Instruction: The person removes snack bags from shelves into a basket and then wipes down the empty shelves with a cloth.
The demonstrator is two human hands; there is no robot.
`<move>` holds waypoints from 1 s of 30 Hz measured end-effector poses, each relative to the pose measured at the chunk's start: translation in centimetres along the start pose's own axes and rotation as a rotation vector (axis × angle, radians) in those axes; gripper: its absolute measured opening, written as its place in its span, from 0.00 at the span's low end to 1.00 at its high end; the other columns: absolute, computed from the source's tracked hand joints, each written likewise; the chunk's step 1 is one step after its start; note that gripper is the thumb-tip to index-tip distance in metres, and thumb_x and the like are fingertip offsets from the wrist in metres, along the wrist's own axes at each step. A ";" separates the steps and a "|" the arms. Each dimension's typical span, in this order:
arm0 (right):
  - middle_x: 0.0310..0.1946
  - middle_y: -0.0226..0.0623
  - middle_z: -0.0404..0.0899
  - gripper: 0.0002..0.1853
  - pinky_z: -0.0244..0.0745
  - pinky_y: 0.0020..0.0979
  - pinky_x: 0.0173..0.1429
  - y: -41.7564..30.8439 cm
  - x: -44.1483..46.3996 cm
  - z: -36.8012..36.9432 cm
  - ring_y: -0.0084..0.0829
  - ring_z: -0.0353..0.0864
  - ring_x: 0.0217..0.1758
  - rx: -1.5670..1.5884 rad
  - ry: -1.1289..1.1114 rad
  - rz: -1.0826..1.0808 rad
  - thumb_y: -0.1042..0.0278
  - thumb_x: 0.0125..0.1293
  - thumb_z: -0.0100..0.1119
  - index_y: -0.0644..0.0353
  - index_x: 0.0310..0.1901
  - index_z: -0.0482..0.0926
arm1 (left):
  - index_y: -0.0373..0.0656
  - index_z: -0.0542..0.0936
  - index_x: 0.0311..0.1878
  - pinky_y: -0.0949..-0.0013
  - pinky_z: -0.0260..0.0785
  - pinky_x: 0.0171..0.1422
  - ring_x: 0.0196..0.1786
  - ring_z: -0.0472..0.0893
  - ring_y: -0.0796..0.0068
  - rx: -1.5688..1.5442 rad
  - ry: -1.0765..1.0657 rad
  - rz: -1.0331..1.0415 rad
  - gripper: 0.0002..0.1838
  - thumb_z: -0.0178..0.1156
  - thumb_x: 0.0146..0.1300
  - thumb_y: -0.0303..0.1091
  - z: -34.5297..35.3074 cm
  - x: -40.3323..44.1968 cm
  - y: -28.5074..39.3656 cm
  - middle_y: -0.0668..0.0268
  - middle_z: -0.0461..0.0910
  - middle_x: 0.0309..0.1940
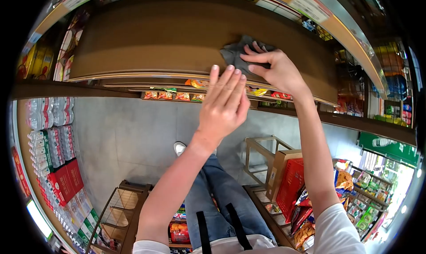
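A dark grey cloth [232,55] lies bunched on a brown shelf board [151,39]. My right hand [280,70] grips it from the right, thumb and fingers bent over the cloth and partly hiding it. My left hand [224,104] is held up by the shelf's front edge, its fingers stretched out and holding nothing. Its fingertips are just below and left of the cloth; whether they touch the board's edge I cannot tell. Beneath the board, small orange and red snack packets [182,96] show on a lower shelf.
Bottled water packs [49,112] and a red carton [69,181] are stacked at the left. On the right are a brown stool frame [262,155], a cardboard box [276,169], a red basket [290,187] and snack bags [306,232]. A price-tag rail [310,7] runs above the board.
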State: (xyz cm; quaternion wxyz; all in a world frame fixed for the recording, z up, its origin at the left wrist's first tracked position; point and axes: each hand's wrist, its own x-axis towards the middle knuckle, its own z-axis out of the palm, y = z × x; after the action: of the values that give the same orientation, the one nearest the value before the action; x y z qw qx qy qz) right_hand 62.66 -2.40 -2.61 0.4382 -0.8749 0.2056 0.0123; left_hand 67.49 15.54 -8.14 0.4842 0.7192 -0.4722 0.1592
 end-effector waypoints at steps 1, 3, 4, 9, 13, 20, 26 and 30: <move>0.60 0.44 0.77 0.18 0.58 0.32 0.74 -0.5 1.4 0.8 0.39 0.63 0.74 -0.066 -0.012 -0.057 0.77 0.61 0.62 0.55 0.53 0.82 | 0.33 0.83 0.48 0.45 0.61 0.72 0.60 0.79 0.58 -0.024 0.000 -0.006 0.17 0.62 0.52 0.20 0.0 0.0 0.0 0.55 0.83 0.49; 0.60 0.38 0.77 0.17 0.58 0.33 0.74 -1.8 4.4 2.5 0.41 0.64 0.73 -0.170 -0.035 -0.152 0.75 0.63 0.60 0.51 0.54 0.82 | 0.32 0.83 0.47 0.45 0.61 0.72 0.59 0.79 0.57 -0.050 -0.015 -0.019 0.17 0.62 0.51 0.20 -0.1 0.0 0.0 0.55 0.83 0.49; 0.61 0.38 0.76 0.18 0.57 0.34 0.75 -2.7 6.2 3.3 0.40 0.63 0.73 -0.151 -0.064 -0.186 0.74 0.64 0.59 0.50 0.55 0.82 | 0.32 0.83 0.47 0.45 0.61 0.72 0.59 0.79 0.57 -0.041 -0.014 -0.021 0.17 0.62 0.51 0.20 -0.2 0.1 0.0 0.55 0.83 0.49; 0.64 0.36 0.72 0.20 0.59 0.36 0.74 -8.4 13.8 8.6 0.39 0.61 0.74 -0.339 -0.230 -0.488 0.71 0.65 0.59 0.50 0.59 0.78 | 0.32 0.82 0.40 0.44 0.63 0.70 0.56 0.79 0.54 -0.108 -0.033 0.004 0.13 0.64 0.48 0.21 -0.4 0.0 -0.3 0.53 0.82 0.44; 0.65 0.35 0.72 0.20 0.61 0.36 0.74 -11.2 16.3 11.3 0.40 0.62 0.74 -0.321 -0.252 -0.514 0.70 0.66 0.58 0.48 0.60 0.78 | 0.32 0.81 0.36 0.44 0.65 0.69 0.51 0.80 0.52 -0.111 -0.064 0.034 0.12 0.66 0.46 0.25 -0.5 -0.5 -0.8 0.53 0.81 0.38; 0.53 0.44 0.80 0.20 0.72 0.37 0.63 -7.3 15.2 7.2 0.47 0.78 0.57 -0.338 0.159 -0.143 0.61 0.65 0.58 0.50 0.58 0.79 | 0.30 0.82 0.45 0.46 0.60 0.74 0.58 0.78 0.55 -0.089 -0.180 0.053 0.17 0.62 0.50 0.25 -0.9 0.0 -1.1 0.52 0.81 0.48; 0.44 0.48 0.84 0.18 0.76 0.33 0.54 1.3 4.9 -2.6 0.42 0.84 0.49 -0.325 0.228 0.088 0.62 0.61 0.63 0.56 0.52 0.82 | 0.32 0.81 0.50 0.47 0.62 0.72 0.58 0.78 0.59 -0.061 -0.129 0.048 0.20 0.60 0.51 0.20 -0.9 0.1 -0.9 0.57 0.81 0.51; 0.47 0.46 0.84 0.16 0.75 0.29 0.55 1.9 -2.4 -3.4 0.33 0.84 0.53 -0.303 0.162 0.143 0.69 0.61 0.66 0.59 0.51 0.83 | 0.32 0.81 0.49 0.47 0.63 0.72 0.55 0.79 0.59 -0.064 -0.133 -0.004 0.19 0.60 0.51 0.19 -1.0 0.4 -0.3 0.56 0.82 0.49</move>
State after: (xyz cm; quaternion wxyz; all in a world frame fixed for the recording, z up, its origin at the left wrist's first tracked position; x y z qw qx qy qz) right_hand 59.22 -5.16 -1.50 0.2813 -0.9123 0.2977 0.0037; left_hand 68.14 16.16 -7.51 0.4750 0.7132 -0.5067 0.0949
